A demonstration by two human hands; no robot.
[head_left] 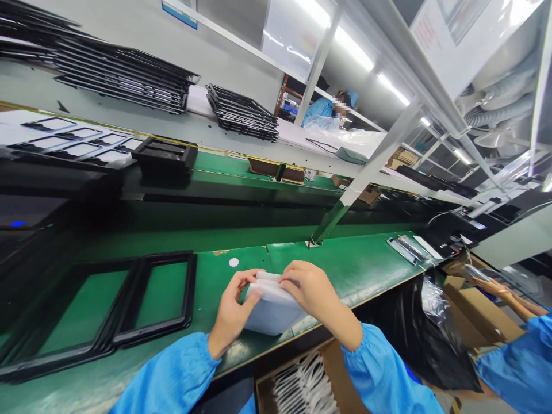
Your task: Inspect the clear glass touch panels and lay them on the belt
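Both of my hands hold a thick stack of white foam pads (272, 307) over the near edge of the green worktable (366, 270). My left hand (233, 313) grips the stack's left side, thumb on top and fingers curled. My right hand (311, 290) is closed over its top right corner. Both arms wear blue sleeves. Black rectangular frames (129, 302) lie flat on the table to the left of my hands.
A cardboard box of white pieces (304, 388) sits below the table edge. A green conveyor (241, 204) runs behind, carrying a black tray (166, 158). Stacks of black trays (241, 112) rest on the far shelf. Another person's hand and blue sleeve (513, 313) are at right. A metal post (366, 172) rises mid-table.
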